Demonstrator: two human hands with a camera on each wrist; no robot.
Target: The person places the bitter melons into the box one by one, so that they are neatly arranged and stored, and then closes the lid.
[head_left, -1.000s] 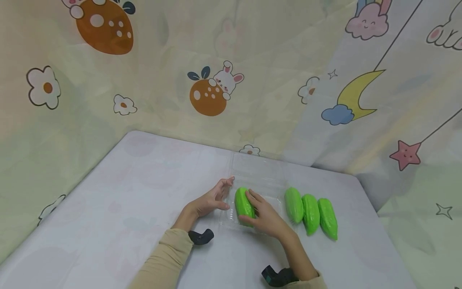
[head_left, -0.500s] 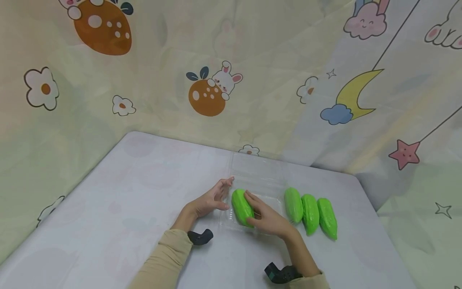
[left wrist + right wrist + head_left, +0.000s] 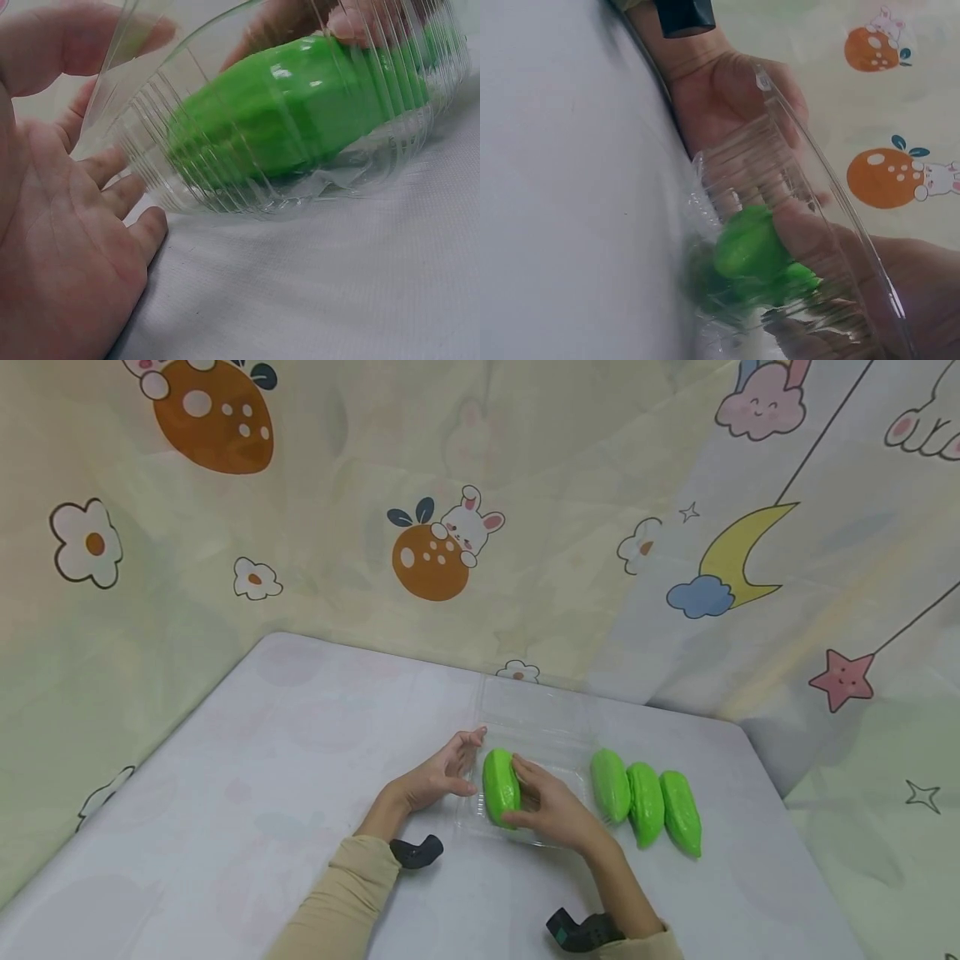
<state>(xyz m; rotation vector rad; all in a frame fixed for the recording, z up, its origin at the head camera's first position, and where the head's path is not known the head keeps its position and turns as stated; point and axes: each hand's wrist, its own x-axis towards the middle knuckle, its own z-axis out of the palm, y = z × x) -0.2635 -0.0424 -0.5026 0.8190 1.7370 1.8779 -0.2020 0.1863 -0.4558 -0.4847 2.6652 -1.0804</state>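
Note:
A glossy green, elongated, ridged fruit-like piece (image 3: 501, 787) lies inside the clear plastic clamshell box (image 3: 558, 777), along its left part. My right hand (image 3: 553, 807) reaches in over the box's near side and holds this piece, thumb at its near end and fingers on its right flank. Through the box wall, the left wrist view shows fingertips on top of the green piece (image 3: 277, 112). My left hand (image 3: 438, 774) stands at the box's left side, palm toward it, with loosely spread fingers right at the ribbed wall (image 3: 142, 150).
Three more green pieces (image 3: 647, 804) lie side by side on the white table (image 3: 300, 760), just right of the box. The transparent lid (image 3: 534, 706) is folded back toward the far table edge. Behind hangs a printed cloth (image 3: 337, 527).
My right hand has shifted the green piece slightly left and turned it more upright along the box's left wall. My left hand has stayed in place.

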